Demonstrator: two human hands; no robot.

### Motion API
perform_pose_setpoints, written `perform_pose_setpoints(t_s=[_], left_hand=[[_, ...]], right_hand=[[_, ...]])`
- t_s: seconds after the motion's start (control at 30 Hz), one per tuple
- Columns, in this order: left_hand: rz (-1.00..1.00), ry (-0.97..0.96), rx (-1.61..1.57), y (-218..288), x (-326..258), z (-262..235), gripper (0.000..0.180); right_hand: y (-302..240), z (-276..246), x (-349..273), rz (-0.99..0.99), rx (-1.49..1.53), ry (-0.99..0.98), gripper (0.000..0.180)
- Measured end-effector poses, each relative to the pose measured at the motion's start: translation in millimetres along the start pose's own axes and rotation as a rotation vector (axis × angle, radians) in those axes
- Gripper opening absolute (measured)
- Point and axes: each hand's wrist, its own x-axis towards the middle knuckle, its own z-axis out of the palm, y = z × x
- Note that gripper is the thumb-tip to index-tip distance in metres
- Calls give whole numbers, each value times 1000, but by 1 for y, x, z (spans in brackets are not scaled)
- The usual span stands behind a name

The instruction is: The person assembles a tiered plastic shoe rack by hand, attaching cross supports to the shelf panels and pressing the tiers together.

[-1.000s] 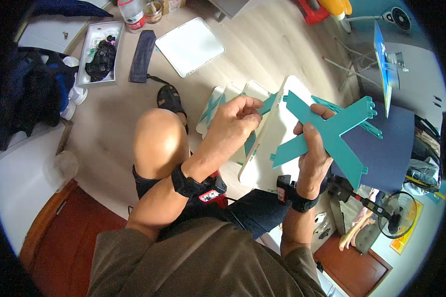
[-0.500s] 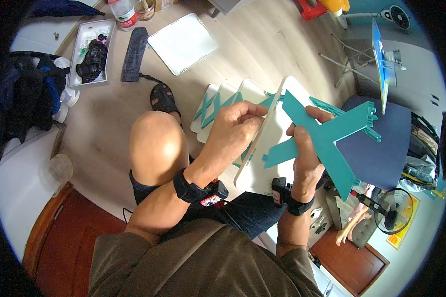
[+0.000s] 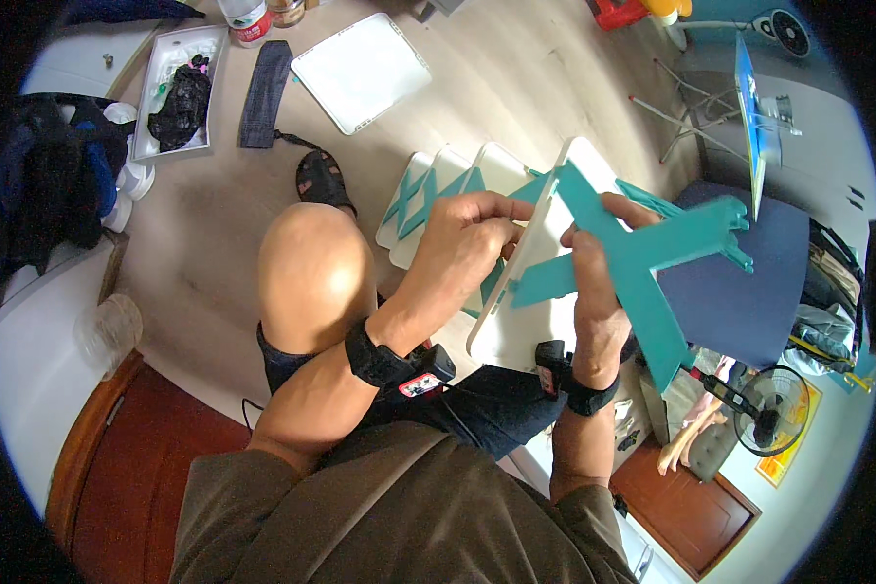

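My right hand [image 3: 602, 277] is closed round the middle of a teal X-shaped bracket [image 3: 686, 240], thumb on its near face. Behind it, a second teal bracket [image 3: 642, 198] partly shows. The held bracket's two left arms reach a white shelf panel [image 3: 501, 326] standing on edge; whether their tabs sit in its slots I cannot tell. My left hand [image 3: 469, 243] bends in from the other side, its finger and thumb closed at that panel's edge. Beyond it stand several more white panels [image 3: 496, 156] joined by teal X brackets [image 3: 409, 204], partly hidden by my left hand.
A white tray-like panel [image 3: 360, 73] lies on the floor ahead. At the far left is a white box [image 3: 142, 131] with a black bag in it. A dark blue surface [image 3: 735, 282] stands to the right, with a small fan [image 3: 777, 414] nearer me.
The held bracket has tilted slightly, and its left arms sit closer against the panel. Both hands keep their grip. The whole view has shifted a little.
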Motion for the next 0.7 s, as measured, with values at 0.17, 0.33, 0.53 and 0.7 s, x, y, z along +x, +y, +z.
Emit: perform_pose_setpoints(t_s=[0.17,0.33,0.53,0.7], left_hand=[[-81,-140,-80,-3,0,1,27],[-89,-104,-74,-1,-1,3,26],[-63,-69,-1,-1,-2,3,24],[-49,-71,-29,-8,0,4,24]], right_hand=[[0,3,-7,156,149,-106,37],[2,-7,-11,55,296,15,41],[2,-5,-5,16,184,0,40],[-3,-7,-4,110,142,46,38]])
